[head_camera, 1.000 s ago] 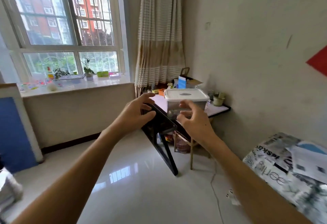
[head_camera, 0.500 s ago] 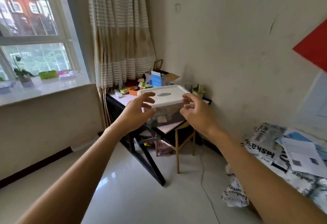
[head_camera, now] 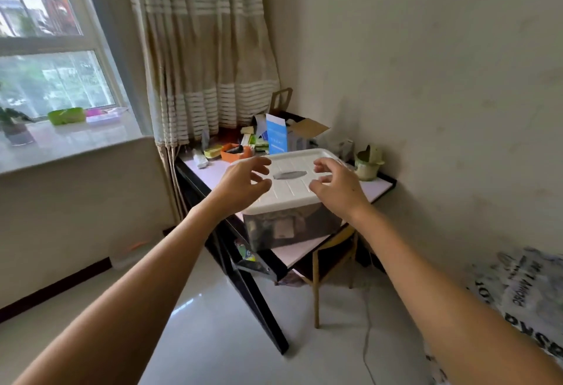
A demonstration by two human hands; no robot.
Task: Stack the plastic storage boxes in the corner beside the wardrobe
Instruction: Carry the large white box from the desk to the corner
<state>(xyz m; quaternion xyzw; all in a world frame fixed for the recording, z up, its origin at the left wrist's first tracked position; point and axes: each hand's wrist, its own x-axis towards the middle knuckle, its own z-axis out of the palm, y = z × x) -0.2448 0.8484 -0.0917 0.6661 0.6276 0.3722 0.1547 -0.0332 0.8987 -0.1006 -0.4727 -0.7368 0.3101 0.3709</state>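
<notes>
Hovering open-fingered, both hands [head_camera: 243, 183] [head_camera: 338, 186] flank the lidded storage box [head_camera: 292, 226], contents blurred.

box lid [head_camera: 292, 180] white | curtain [head_camera: 207, 49] beige-white striped | cup [head_camera: 367, 165] green

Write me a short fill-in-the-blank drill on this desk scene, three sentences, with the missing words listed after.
1. The storage box on the desk has a lid coloured ____.
2. The left hand and right hand are both ____, gripping nothing yet.
3. Behind the desk hangs a striped ____.

Missing words: white; open; curtain
</notes>
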